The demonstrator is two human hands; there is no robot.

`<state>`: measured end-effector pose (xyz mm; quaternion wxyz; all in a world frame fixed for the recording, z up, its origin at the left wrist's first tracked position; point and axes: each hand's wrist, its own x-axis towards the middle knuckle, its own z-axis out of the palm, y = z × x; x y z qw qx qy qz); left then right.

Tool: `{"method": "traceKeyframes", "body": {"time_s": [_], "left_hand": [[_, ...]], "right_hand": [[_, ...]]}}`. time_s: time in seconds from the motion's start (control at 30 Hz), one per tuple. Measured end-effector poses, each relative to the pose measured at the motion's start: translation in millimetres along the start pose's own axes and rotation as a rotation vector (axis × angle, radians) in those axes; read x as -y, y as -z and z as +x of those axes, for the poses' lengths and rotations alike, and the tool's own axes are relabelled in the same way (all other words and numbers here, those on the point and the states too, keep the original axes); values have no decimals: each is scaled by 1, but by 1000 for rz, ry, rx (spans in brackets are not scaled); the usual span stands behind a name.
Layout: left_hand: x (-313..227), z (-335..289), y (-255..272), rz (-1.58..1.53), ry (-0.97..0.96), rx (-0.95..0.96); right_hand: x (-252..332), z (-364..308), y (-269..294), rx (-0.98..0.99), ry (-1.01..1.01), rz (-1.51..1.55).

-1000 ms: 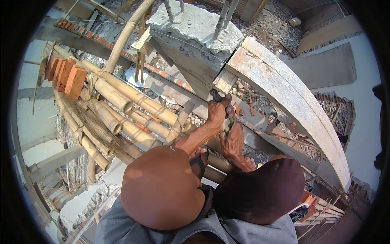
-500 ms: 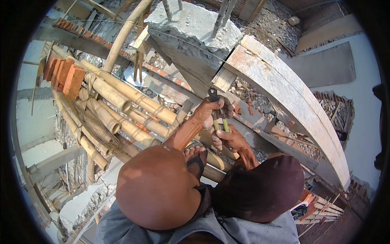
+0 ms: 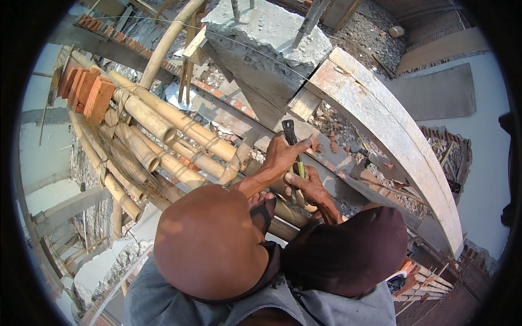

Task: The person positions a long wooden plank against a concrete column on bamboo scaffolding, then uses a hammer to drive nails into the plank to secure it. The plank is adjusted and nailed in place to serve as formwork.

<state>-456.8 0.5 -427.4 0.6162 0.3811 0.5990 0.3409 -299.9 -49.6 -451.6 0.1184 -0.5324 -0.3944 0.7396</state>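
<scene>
A pair of pincers (image 3: pixel 289 131) with a dark metal head and yellow-green handles stands head-up in front of my knees. Around its lower handles my right hand (image 3: pixel 311 186) is closed, the thumb lying across them. My left hand (image 3: pixel 280 157) is closed at the upper part, just below the head, with one digit stretched across the tool to the right; its other fingers are mostly hidden. Whether anything is between the jaws cannot be made out. Just beyond the head is the end of a wooden block (image 3: pixel 303 104) beside the concrete.
Bamboo poles (image 3: pixel 204 138) lie lashed together under and left of me, with stacked red bricks (image 3: pixel 89 95) on them. Ahead rises a broken concrete column (image 3: pixel 266 32) with rebar; a long pale beam (image 3: pixel 391 130) runs right. A thin string (image 3: pixel 247 49) crosses ahead. Rubble (image 3: pixel 375 24) lies below.
My left hand has turned, its digit now reaching across the pincers to the right. The handles look closer together. The view has shifted slightly.
</scene>
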Motion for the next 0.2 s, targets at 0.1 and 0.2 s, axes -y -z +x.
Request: {"method": "traceKeyframes", "body": {"time_s": [0.1, 0.2], "left_hand": [[-3, -20, 37, 71, -50, 177], [0, -43, 95, 235, -39, -63]], "right_hand": [[1, -27, 15, 22, 81, 46], [7, -38, 14, -116, 97, -90]]}}
